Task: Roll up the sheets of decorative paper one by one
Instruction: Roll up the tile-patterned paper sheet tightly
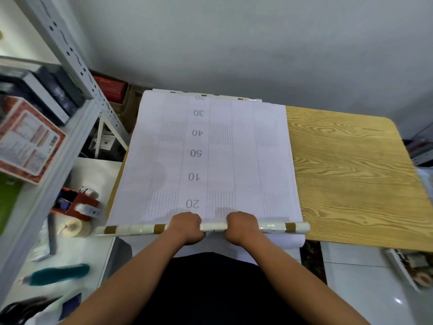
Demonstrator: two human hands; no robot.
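- The left hand was held knuckles-up, its fingers curled down and closed in a grip.
- The right hand was held the same way just to the right, its fingers likewise curled in a grip, with a narrow gap kept between the two.
- Both bare forearms were stretched from the near edge towards the far side, converging so that the wrists lay close together and level.
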